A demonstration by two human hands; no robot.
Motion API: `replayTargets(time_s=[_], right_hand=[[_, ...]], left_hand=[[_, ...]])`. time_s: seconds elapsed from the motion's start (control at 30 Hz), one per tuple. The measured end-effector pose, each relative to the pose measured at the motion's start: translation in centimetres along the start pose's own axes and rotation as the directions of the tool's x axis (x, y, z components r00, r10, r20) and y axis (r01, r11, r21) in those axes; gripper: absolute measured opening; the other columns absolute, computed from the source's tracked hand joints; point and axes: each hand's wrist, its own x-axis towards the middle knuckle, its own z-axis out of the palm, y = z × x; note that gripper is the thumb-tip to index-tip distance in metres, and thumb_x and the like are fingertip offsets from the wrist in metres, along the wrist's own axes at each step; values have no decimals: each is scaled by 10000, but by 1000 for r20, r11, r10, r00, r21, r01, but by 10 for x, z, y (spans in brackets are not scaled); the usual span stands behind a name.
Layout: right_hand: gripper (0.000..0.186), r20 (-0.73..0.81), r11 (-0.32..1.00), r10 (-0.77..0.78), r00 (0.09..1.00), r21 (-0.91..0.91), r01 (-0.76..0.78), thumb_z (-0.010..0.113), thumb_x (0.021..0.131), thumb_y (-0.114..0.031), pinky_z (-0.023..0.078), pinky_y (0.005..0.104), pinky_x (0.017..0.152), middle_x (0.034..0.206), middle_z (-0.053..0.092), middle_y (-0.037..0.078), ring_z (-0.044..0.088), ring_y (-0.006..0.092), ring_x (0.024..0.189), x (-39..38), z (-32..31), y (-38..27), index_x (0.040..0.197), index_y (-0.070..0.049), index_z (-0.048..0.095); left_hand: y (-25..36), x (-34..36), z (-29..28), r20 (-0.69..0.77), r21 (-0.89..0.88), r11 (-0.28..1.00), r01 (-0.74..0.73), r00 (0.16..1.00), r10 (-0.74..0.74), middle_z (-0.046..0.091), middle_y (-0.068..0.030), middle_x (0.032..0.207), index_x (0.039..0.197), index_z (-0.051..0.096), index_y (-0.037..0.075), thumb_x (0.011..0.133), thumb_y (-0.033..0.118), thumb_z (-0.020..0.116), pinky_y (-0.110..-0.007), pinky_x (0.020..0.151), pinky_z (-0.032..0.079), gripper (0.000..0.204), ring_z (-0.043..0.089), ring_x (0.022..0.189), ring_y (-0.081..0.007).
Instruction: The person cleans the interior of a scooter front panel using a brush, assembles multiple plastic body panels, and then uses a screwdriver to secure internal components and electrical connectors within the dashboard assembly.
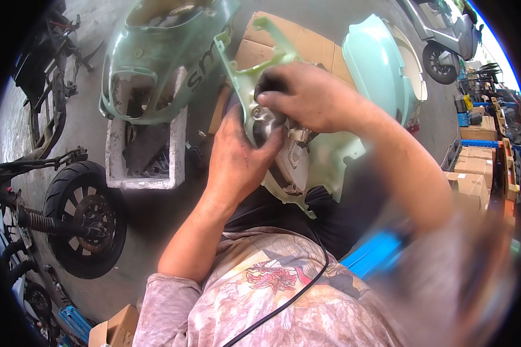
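Over my lap lies a pale green plastic vehicle panel [338,159] with long open arms toward the top. A silvery, rounded metal-looking unit [266,122], perhaps a lamp housing, sits in its middle. My left hand [237,150] is closed round the panel's left edge, its thumb against the silvery unit. My right hand [309,95] reaches across from the right, fingers curled and thumb pressed to the forefinger just above the unit. What sits in that pinch is hidden. Below the right hand, a clear and grey part [295,168] shows inside the panel.
A green front fairing [156,63] rests on a white foam box [178,150] at the left. Behind the panel lies flattened cardboard [324,52], with a mint body cover [376,55] beside it. A motorcycle wheel [58,202] stands left; boxes [472,173] line the right.
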Motion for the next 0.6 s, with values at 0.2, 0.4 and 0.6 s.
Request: replayTargets(time_s=[0.2, 0.4, 0.6], right_hand=[[267, -342, 980, -193, 920, -19, 198, 572, 905, -212, 487, 337, 701, 890, 645, 144, 623, 213, 777, -22, -3, 12, 1042, 16, 593], [274, -706, 804, -61, 705, 384, 454, 575, 918, -159, 492, 273, 664, 935, 658, 95, 618, 162, 779, -111, -18, 39, 1145, -6, 565], [214, -814, 703, 569, 113, 553, 446, 533, 940, -142, 489, 308, 699, 910, 635, 82, 605, 167, 780, -241, 47, 201, 1121, -32, 563]], left_hand=[[3, 2, -2, -12, 93, 994, -60, 998, 62, 635, -216, 955, 1059, 548, -45, 778, 225, 707, -397, 780, 485, 421, 633, 870, -352], [-17, 9, -18, 59, -48, 995, -91, 994, 94, 624, -208, 1030, 1152, 541, -66, 898, 265, 598, -349, 853, 456, 421, 602, 930, -275], [-6, 16, -16, -11, -58, 984, 168, 985, -169, 610, -110, 1117, 1236, 512, -47, 857, 243, 666, -291, 897, 428, 501, 564, 984, -171]])
